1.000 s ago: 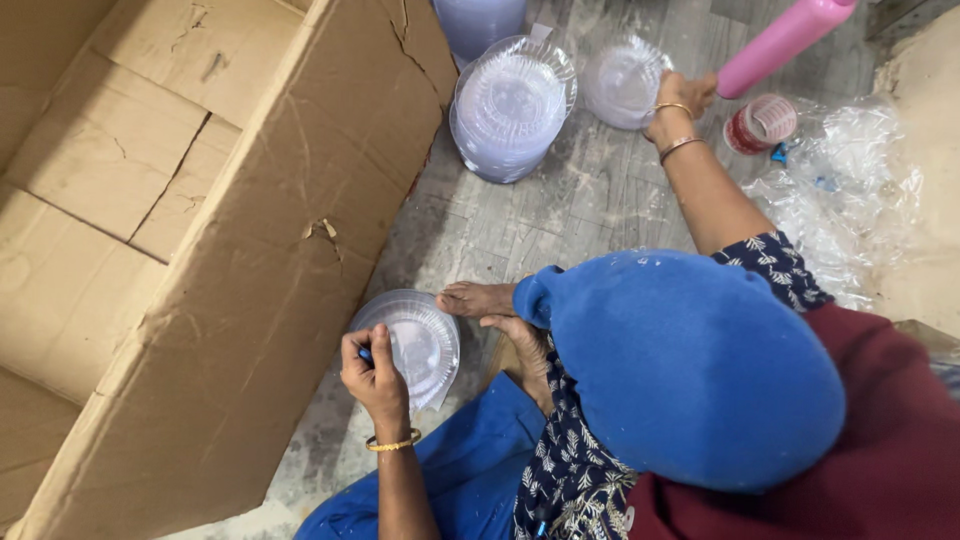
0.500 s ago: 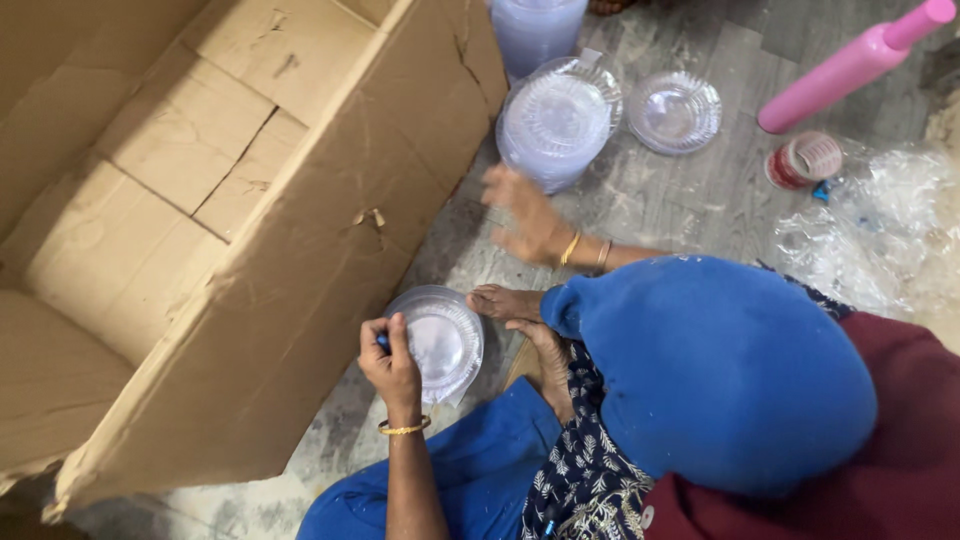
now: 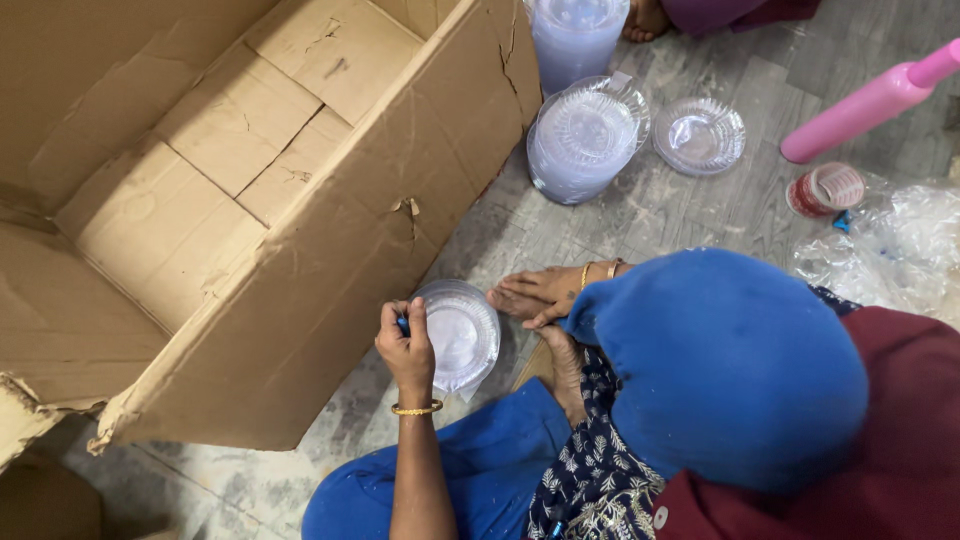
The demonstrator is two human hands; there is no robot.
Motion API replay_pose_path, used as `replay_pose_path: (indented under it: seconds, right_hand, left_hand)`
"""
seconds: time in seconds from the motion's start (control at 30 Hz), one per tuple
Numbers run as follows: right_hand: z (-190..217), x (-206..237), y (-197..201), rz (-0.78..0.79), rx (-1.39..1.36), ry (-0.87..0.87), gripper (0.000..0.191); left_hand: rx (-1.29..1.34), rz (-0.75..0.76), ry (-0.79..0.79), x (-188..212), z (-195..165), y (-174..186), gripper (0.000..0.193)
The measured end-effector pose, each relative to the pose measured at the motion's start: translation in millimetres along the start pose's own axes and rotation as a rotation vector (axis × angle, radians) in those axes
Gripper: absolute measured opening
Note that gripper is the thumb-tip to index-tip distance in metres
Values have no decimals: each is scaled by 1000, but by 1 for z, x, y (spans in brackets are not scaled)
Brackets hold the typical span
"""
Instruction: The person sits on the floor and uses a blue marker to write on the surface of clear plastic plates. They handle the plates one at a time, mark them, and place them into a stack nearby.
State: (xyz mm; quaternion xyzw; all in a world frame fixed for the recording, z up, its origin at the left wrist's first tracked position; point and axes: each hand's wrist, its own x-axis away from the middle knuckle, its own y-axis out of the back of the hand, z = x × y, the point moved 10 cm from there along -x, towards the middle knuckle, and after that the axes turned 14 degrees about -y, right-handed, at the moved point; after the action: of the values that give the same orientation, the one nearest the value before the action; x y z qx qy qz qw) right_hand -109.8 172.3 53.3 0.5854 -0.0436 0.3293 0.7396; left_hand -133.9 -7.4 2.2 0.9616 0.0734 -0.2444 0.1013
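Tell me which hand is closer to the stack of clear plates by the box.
Right. The right hand is short of the stack, toward the person; the left hand is farther off, gripping a single clear plate.

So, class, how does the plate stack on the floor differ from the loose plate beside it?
The stack is tall and looks bluish; the loose plate is single, low and nearly colourless. The stack stands by the box; the loose plate lies farther off. Both are round, clear plastic, on the floor.
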Motion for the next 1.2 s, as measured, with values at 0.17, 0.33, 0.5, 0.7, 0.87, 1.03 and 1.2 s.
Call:
replay_pose_path:
  seconds: [0.17, 0.33, 0.5, 0.7, 0.87, 1.03, 1.2]
  right_hand:
    - [-14, -13, -16, -31, -33, -40, 56]
    - [-13, -12, 23, -333, -55, -136, 41]
    - [-11, -14, 30, -366, 79, -303, 22]
    - [3, -11, 35, -459, 54, -195, 24]
    - [-12, -23, 22, -371, 120, -197, 25]
    - [-35, -25, 2, -194, 141, -148, 32]
    - [-20, -14, 10, -170, 122, -84, 33]
  left_hand:
    - [-13, -15, 13, -4, -6, 7, 29]
    - [-55, -4, -20, -10, -16, 12, 32]
    - [-59, -18, -54, -16, -26, 17, 28]
    - [-140, -16, -99, -20, -42, 18, 29]
    - [-94, -22, -53, -20, -52, 19, 33]
    - [-10, -64, 14, -24, -60, 24, 33]
    - [-9, -120, -6, -27, -70, 31, 31]
